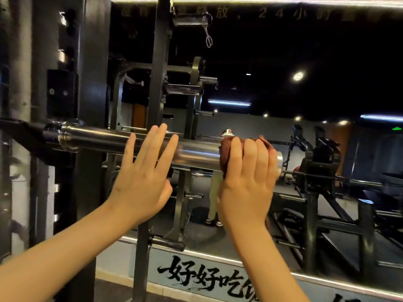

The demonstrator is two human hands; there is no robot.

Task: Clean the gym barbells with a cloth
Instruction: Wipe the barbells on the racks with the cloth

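We clamp our right hand (246, 171) round the cloth (229, 147) on the barbell sleeve (192, 153) to rub it; inboard, our left hand (141, 175) lies flat, fingers apart, steadying it.

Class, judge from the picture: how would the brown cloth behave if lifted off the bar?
The cloth probably flops: it wraps the barbell sleeve under the right hand. Likely light, since it bunches small. Its fuzzy surface looks grippy.

Barbell sleeve (113, 141): glossy smooth metal. Cloth (226, 147): rough brown terry.
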